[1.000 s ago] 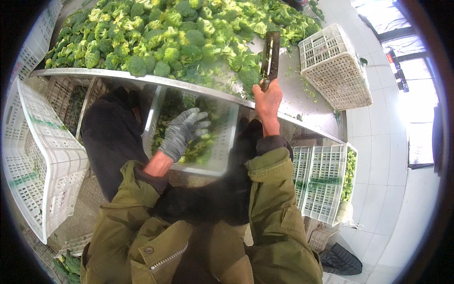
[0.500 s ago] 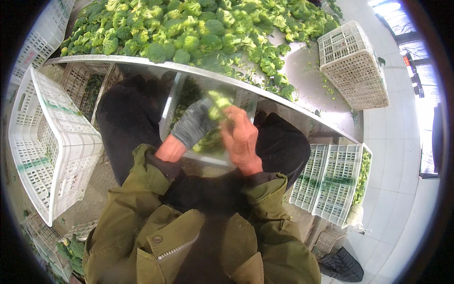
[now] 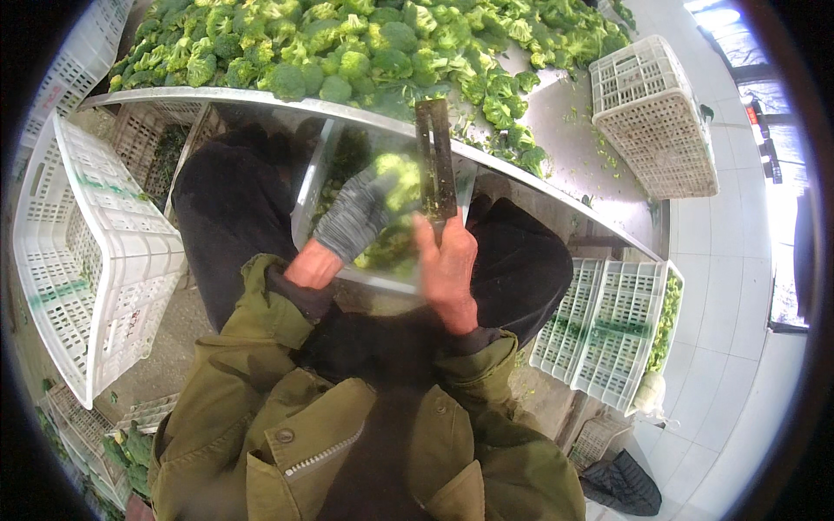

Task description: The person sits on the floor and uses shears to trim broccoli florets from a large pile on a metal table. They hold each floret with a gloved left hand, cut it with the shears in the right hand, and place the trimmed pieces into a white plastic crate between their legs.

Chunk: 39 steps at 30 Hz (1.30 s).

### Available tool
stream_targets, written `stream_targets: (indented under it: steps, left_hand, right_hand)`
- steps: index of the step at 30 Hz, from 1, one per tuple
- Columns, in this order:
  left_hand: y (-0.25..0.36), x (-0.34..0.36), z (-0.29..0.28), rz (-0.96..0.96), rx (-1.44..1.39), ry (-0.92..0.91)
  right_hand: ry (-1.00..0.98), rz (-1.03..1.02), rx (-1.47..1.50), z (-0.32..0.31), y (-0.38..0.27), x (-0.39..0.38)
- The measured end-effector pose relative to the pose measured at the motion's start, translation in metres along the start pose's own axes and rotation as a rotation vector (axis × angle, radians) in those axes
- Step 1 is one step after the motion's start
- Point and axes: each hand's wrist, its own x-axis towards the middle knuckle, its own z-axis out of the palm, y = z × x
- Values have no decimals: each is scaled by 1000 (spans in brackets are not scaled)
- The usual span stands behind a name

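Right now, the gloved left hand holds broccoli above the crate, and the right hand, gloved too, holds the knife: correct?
Not quite: the right hand is bare, as the head view shows. It does hold the knife, and the gloved left hand does hold broccoli above the crate.

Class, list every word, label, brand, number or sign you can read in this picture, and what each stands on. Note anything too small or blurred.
No text can be read.
White perforated plastic crate, upper left: faint reddish marking, too blurred to read.
Dark narrow fitting, far right: small red-orange patch, too small to tell whether it bears text.
Dark slotted metal knife: no lettering shows.
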Motion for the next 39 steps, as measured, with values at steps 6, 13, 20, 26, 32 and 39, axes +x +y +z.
stream_targets:
  steps: [6,13,20,26,32,39]
  left_hand:
    - [0,0,3,1,50,72]
    - [-9,-4,15,142,242,175]
    - [-8,1,5,107,209,250]
    - [-3,0,5,181,395,197]
    - [3,-3,7,149,507,175]
    - [5,-1,3,149,608,168]
  right_hand:
    - [159,-370,-157,1,-3,-1]
    - [110,-23,-155,17,-17,2]
    - [0,21,-85,16,-16,7]
    - [-51,73,26,16,-17,9]
    - [-99,126,24,14,-14,4]
    - [-70,148,61,14,-21,6]
